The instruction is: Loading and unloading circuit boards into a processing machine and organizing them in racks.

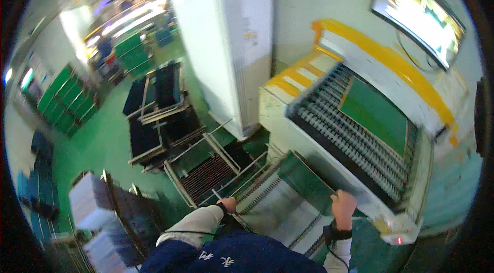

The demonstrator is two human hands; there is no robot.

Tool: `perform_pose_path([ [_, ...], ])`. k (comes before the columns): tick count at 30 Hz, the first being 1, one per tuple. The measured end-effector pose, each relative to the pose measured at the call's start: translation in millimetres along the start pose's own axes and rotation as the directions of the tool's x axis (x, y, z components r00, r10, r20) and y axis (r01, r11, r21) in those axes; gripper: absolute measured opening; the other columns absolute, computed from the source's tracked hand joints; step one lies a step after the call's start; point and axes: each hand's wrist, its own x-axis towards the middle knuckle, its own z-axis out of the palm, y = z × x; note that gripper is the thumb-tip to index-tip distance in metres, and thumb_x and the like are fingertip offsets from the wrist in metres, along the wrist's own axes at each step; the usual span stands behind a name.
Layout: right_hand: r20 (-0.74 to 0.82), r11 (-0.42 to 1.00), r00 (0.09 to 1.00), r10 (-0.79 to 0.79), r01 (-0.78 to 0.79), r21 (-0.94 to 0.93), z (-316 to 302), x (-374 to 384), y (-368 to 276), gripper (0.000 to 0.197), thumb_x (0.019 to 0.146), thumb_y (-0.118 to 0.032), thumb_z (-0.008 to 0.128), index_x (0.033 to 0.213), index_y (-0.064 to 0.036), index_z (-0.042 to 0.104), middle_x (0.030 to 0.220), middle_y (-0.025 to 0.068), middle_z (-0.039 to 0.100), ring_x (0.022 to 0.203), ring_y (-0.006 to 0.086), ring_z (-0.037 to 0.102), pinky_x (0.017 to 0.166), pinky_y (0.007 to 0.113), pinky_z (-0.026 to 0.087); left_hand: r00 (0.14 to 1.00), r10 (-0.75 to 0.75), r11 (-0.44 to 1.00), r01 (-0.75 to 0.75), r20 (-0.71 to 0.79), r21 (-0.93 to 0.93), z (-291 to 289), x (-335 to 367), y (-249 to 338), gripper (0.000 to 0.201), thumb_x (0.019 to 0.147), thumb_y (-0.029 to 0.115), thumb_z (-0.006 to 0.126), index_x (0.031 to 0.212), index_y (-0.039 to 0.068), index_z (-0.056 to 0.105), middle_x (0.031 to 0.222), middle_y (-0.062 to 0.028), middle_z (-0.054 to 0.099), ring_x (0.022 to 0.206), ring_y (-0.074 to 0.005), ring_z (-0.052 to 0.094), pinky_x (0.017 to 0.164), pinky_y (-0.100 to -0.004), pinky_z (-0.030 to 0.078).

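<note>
A slotted rack point(278, 213) with toothed strips along its sides stands just ahead of my body. In it a dark green panel point(307, 179) leans at the far end. My right hand point(343, 205) is closed on the near right corner of that panel, fingers curled over its edge. At the rack's left edge, my left hand point(227, 204) is closed around the frame; its fingertips are partly hidden. Another green panel point(378, 116) lies flat on the roller conveyor point(329, 113), apart from both hands.
The white machine body point(272, 106) with yellow tape borders the rack on the right. Metal racks point(200, 170) crowd the left, beside stacked pale panels point(98, 206). A white pillar point(231, 47) rises behind. A lit screen point(419, 13) hangs at upper right.
</note>
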Motion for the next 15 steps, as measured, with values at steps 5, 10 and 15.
perform_pose_path([
  [5, -0.153, 0.998, 0.987, 0.042, -0.035, 0.048, -52.1, 8.8, -0.9, 0.017, 0.071, -0.019, 0.068, 0.072, -0.0057, 0.057, 0.066, 0.0154, 0.059, 0.065, 0.0353, 0.057, 0.055, 0.045, 0.041, 0.997, -0.065, 0.995, 0.062, -0.034, -0.079, -33.9, -32.2, 29.9, 0.039, 0.075, 0.028, 0.066, 0.099, -0.001, 0.057, 0.098, -0.0211, 0.064, 0.094, -0.0368, 0.062, 0.078, -0.0447, 0.05],
  [10, -0.175, 0.905, 0.96, 0.218, -0.132, 0.404, -74.2, 16.8, 19.8, 0.02, 0.073, -0.018, 0.068, 0.086, -0.0029, 0.064, 0.075, 0.0173, 0.063, 0.069, 0.0306, 0.061, 0.061, 0.038, 0.045, 0.989, 0.005, 0.992, -0.024, -0.149, -0.127, 31.0, 26.1, -32.5, 0.032, 0.078, 0.02, 0.057, 0.096, -0.005, 0.053, 0.098, -0.0265, 0.062, 0.093, -0.0391, 0.062, 0.08, -0.0445, 0.05],
  [15, 0.103, 0.134, 0.861, 0.498, -0.194, 0.972, -35.3, -1.0, 43.6, 0.022, 0.082, -0.014, 0.064, 0.099, -0.0004, 0.064, 0.088, 0.0059, 0.066, 0.076, 0.0193, 0.062, 0.07, 0.031, 0.047, 0.998, 0.06, 0.997, -0.06, -0.008, -0.037, -9.1, 2.5, 1.2, 0.031, 0.076, 0.016, 0.055, 0.097, -0.007, 0.05, 0.098, -0.0286, 0.061, 0.093, -0.0401, 0.061, 0.08, -0.0446, 0.05],
])
